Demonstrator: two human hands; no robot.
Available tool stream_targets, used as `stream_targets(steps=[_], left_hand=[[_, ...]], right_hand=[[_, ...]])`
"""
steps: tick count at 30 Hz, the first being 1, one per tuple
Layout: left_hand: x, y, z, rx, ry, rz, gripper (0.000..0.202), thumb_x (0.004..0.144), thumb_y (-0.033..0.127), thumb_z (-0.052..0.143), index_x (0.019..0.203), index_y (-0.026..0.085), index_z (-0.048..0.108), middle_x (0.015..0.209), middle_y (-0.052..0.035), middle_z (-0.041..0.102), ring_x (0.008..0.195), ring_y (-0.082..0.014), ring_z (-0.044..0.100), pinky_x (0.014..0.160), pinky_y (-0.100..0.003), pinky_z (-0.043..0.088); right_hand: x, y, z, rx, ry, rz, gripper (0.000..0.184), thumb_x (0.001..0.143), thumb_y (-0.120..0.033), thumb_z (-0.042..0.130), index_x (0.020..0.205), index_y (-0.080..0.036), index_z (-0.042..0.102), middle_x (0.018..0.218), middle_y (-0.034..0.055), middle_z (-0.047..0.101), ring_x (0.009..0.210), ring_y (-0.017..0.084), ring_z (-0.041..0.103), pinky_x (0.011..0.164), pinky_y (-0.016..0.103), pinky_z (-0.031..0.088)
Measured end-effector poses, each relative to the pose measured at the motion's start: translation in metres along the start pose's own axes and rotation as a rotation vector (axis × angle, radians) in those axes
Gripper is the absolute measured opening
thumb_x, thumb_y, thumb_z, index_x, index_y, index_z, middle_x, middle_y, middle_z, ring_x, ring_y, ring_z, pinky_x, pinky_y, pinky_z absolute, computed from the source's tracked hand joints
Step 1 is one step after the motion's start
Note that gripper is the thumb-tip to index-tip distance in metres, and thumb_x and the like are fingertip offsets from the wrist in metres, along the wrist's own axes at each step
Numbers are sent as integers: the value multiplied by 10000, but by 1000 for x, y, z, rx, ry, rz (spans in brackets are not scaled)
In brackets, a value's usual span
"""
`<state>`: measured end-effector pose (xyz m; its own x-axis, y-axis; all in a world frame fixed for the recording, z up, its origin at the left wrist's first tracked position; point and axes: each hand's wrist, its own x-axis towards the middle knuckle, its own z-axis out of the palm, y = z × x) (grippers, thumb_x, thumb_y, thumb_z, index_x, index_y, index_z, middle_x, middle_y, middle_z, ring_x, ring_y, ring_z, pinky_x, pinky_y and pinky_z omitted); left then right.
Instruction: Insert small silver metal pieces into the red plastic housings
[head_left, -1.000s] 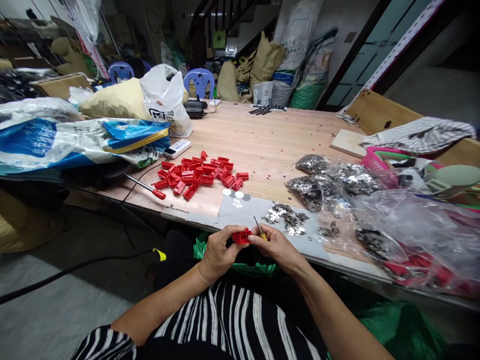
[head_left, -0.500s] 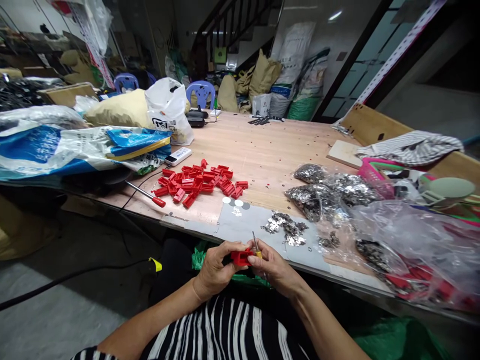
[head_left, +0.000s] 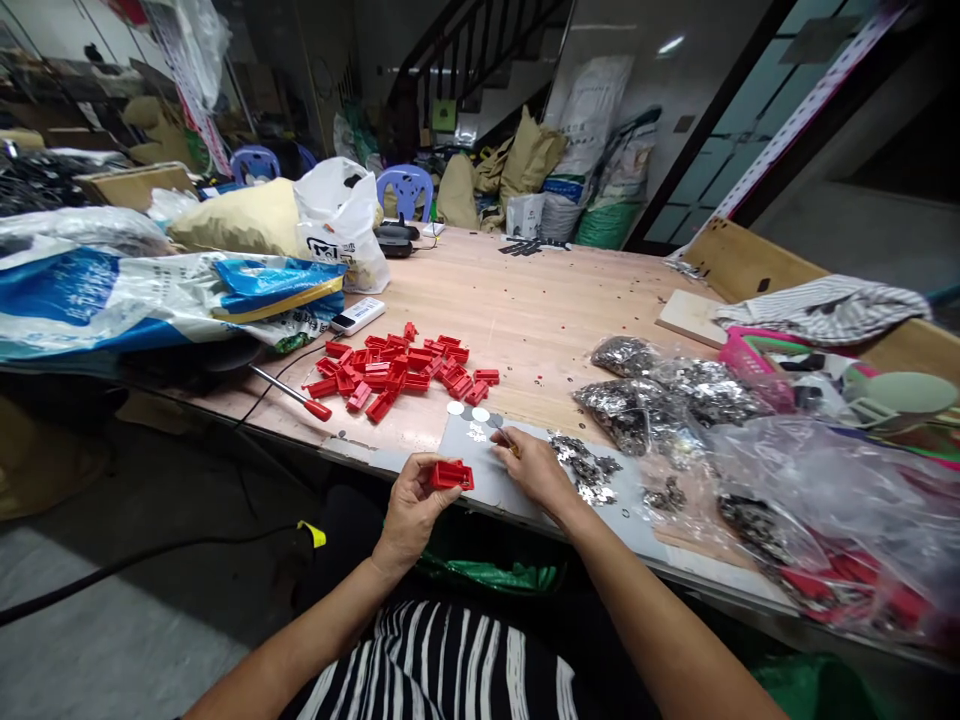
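Observation:
Near the table's front edge, my left hand (head_left: 411,508) is closed on a red plastic housing (head_left: 452,475), its open side facing up. My right hand (head_left: 534,468) grips a small screwdriver (head_left: 513,447) with a yellowish handle; its thin shaft points left toward a few small silver plates (head_left: 477,431) on the grey mat (head_left: 491,478). White and grey discs (head_left: 480,413) lie just behind those plates. Right of my right hand is a pile of small metal pieces (head_left: 589,470). A heap of red housings (head_left: 397,370) sits to the left.
Clear bags of metal parts (head_left: 637,405) and a pink basket (head_left: 754,360) crowd the right side. A lever with a red handle (head_left: 318,409) juts over the front left edge. Behind it lie a white handheld device (head_left: 358,316) and a blue-white sack (head_left: 172,300). A green bag (head_left: 487,575) hangs below the table.
My hands have separated. The right hand has carried the screwdriver forward over the mat to the silver plates, while the left has shifted slightly left and up with the red housing.

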<state>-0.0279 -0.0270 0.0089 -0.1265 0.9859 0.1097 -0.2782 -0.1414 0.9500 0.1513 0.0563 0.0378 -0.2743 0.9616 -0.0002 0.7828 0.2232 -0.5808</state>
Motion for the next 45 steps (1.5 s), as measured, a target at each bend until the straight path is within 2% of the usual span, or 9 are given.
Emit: stream_targets(steps=[2,7,14,21,26,30,34,38,45], left_hand=[[2,0,-3,10,13,16,315,723,224,714,987,180,548,983,-52,691,895,-174,672,866,-360,535],[5,-1,-8,45,13,40,287,747,215,690,1002,183,562,1004,-57,681,921,-179,662,858,-347,539],[10,-2,-12,62,8,19,310,760,220,681,1041,189,554,1047,-65,666,948,-175,647,885,-345,518],[11,3,-8,83,-45,-19,354,770,222,656,1115,189,581,1129,-83,642,1022,-194,623,904,-337,513],[6,5,-2,102,-132,2,397,801,213,624,1196,212,584,1159,-70,618,1057,-197,605,936,-333,500],[3,9,3,102,-176,29,378,789,191,632,1166,223,622,1154,-58,606,1045,-192,601,920,-311,500],[3,10,6,-7,-174,-99,418,769,199,660,1183,217,604,1080,-44,651,960,-165,623,875,-279,498],[4,6,8,-144,-142,-184,457,732,188,699,1177,216,594,1014,-25,680,942,-149,617,848,-245,477],[4,2,11,-199,-149,-206,473,679,158,743,1119,213,577,1008,-33,681,881,-139,638,839,-262,475]], right_hand=[[14,-1,4,-119,-9,-2,127,845,-215,526,936,-202,615,964,68,675,903,208,595,769,294,399],[31,-9,16,-183,-13,20,87,823,-191,550,886,-172,608,944,110,667,888,234,588,747,304,381],[29,-12,9,-162,-8,29,69,830,-176,508,855,-187,571,859,75,652,806,207,579,698,293,375],[-6,-22,7,429,-169,-9,181,832,-361,516,855,-193,578,671,-25,562,560,120,483,559,247,376],[-25,-27,13,416,-78,0,189,792,-381,578,853,-202,577,750,-18,601,666,135,516,625,251,384],[-31,-26,16,466,-64,36,211,774,-391,606,858,-204,554,723,-24,598,632,128,506,605,248,381],[-36,-24,17,637,-121,90,271,775,-439,620,864,-204,521,609,-57,522,513,93,425,499,217,324],[-43,-22,14,814,-193,112,316,811,-501,570,883,-206,480,652,-58,524,436,58,375,428,199,272],[-54,-11,6,796,-150,70,303,850,-486,526,939,-199,490,756,-27,527,485,65,424,452,213,343]])
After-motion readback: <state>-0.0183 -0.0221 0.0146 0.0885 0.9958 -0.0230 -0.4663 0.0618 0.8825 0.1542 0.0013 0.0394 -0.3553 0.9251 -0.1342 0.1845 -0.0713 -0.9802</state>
